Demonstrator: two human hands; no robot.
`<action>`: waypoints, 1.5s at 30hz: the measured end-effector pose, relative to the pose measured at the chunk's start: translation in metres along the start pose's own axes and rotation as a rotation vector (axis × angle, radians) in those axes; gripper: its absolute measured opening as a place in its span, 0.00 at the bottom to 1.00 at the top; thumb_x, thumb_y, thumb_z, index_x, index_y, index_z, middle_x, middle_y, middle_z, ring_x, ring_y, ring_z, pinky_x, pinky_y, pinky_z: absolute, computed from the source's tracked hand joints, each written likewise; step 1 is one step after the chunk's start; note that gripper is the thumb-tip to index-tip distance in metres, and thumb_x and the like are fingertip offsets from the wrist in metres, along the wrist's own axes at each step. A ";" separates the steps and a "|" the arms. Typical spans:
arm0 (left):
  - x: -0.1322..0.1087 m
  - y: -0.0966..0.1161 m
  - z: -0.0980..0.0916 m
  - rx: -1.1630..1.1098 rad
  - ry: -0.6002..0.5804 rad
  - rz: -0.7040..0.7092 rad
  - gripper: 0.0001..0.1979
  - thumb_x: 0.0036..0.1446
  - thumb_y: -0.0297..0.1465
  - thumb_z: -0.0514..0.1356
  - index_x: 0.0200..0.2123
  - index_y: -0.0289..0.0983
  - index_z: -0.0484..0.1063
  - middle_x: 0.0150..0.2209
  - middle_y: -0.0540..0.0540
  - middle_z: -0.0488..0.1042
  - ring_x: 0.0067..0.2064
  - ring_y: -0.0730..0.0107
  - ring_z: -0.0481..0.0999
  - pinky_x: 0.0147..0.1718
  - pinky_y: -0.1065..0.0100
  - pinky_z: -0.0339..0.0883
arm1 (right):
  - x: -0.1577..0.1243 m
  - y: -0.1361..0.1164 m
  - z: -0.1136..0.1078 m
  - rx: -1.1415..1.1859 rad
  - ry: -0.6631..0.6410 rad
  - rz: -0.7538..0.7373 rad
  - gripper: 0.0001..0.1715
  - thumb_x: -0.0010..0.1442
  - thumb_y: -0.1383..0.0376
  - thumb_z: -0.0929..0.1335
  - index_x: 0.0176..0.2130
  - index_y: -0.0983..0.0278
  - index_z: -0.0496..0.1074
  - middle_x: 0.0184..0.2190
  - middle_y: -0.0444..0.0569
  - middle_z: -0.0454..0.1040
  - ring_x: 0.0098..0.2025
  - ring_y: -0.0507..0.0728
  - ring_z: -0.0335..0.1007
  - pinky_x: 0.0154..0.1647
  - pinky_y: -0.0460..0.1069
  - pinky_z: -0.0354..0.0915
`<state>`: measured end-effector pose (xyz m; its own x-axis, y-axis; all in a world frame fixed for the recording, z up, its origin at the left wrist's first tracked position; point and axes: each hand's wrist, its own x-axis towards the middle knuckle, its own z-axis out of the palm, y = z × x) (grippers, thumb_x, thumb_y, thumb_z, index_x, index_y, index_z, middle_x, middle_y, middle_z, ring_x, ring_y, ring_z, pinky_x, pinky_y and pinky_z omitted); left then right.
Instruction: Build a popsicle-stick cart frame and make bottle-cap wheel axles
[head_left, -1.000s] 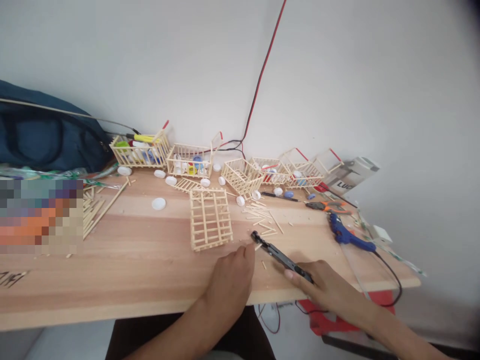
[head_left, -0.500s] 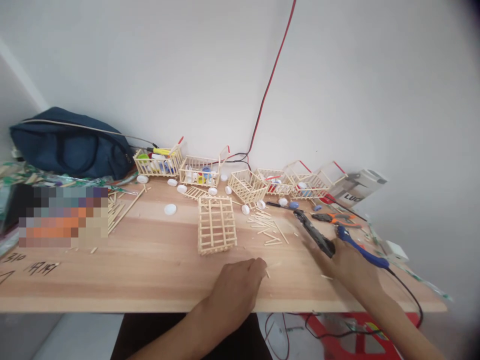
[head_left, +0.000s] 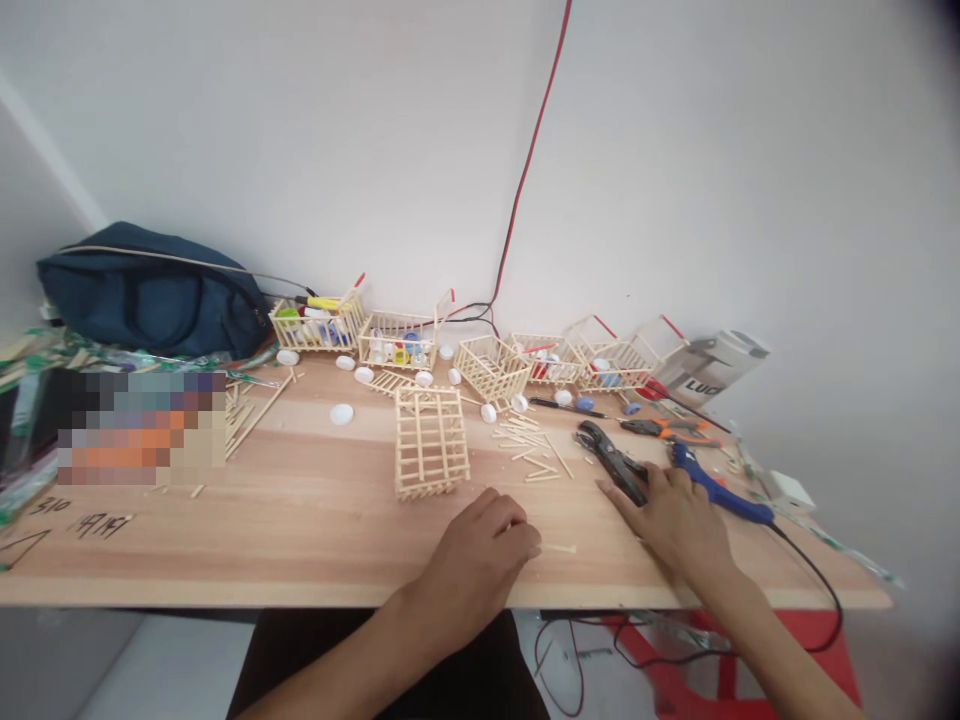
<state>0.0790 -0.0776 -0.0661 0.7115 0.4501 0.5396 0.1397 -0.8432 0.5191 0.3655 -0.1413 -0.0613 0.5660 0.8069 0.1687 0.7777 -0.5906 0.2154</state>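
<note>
My left hand (head_left: 484, 550) is closed above the front of the table, thumb and fingers pinched together. From its fingertips a short thin wooden stick (head_left: 559, 548) points to the right. My right hand (head_left: 679, 515) lies over the handles of black pliers (head_left: 609, 458), its fingers curled on them and the jaws pointing up and left. Just beyond it is a blue hot glue gun (head_left: 724, 495) with a black cord. Beyond my left hand rests a frame of glued wooden sticks (head_left: 431, 445). Cut stick pieces (head_left: 529, 445) are scattered between the frame and the pliers.
Several small stick carts (head_left: 397, 342) with bottle-cap wheels line the wall. Orange-handled pliers (head_left: 667, 430), a black pen (head_left: 566, 407) and a box (head_left: 716, 370) are at the right. A blue bag (head_left: 150, 290) and loose sticks (head_left: 244, 425) are at the left.
My right hand and the black pliers have shifted slightly left and look lower, nearer the tabletop. More of the stick shows beyond my left fingertips. The view has tilted and shifted a little.
</note>
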 end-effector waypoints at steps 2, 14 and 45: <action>0.000 0.000 0.000 -0.073 0.006 -0.010 0.10 0.66 0.26 0.52 0.37 0.36 0.72 0.36 0.45 0.71 0.40 0.69 0.68 0.39 0.68 0.66 | -0.001 -0.001 0.002 0.000 -0.001 0.003 0.44 0.59 0.37 0.58 0.54 0.68 0.67 0.47 0.62 0.70 0.48 0.72 0.68 0.46 0.60 0.64; 0.000 0.000 -0.003 -0.270 0.103 -0.052 0.09 0.65 0.27 0.54 0.40 0.34 0.74 0.37 0.46 0.74 0.39 0.73 0.73 0.41 0.73 0.68 | -0.003 -0.004 0.011 0.045 0.029 -0.008 0.49 0.61 0.39 0.58 0.65 0.72 0.57 0.62 0.64 0.61 0.62 0.73 0.57 0.60 0.62 0.56; 0.003 -0.002 -0.002 -0.188 0.077 0.034 0.11 0.66 0.29 0.53 0.37 0.32 0.74 0.34 0.43 0.75 0.37 0.70 0.74 0.38 0.72 0.70 | 0.057 -0.106 -0.072 1.037 0.135 -0.464 0.26 0.60 0.57 0.66 0.56 0.61 0.70 0.35 0.49 0.79 0.35 0.58 0.76 0.42 0.54 0.68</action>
<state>0.0799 -0.0741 -0.0642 0.6577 0.4494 0.6045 -0.0199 -0.7919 0.6104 0.2954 -0.0328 -0.0050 0.1806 0.9005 0.3956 0.7905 0.1065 -0.6032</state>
